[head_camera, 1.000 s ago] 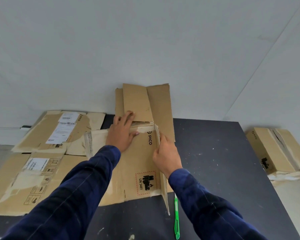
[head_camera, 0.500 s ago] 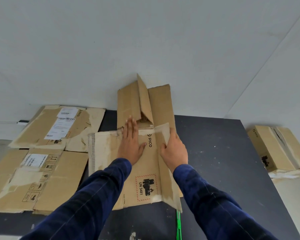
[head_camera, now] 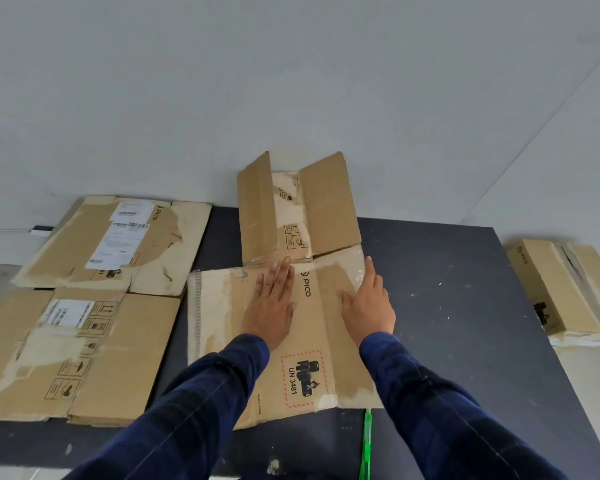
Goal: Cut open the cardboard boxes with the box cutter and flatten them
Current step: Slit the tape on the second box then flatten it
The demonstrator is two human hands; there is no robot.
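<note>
A person in dark blue sleeves leans over a dark worktop [head_camera: 447, 306]. Both the left hand [head_camera: 272, 306] and the right hand [head_camera: 368, 303] have an open grip, fingers straight, palms flat on a cut-open cardboard box [head_camera: 219, 306] at the worktop's middle. The box's far flaps [head_camera: 329, 206] stand partly raised. A green box cutter [head_camera: 367, 441] lies at its near right corner. Two flattened boxes [head_camera: 118, 358] lie to the left. A closed box [head_camera: 561, 289] sits to the right, seemingly off the worktop.
</note>
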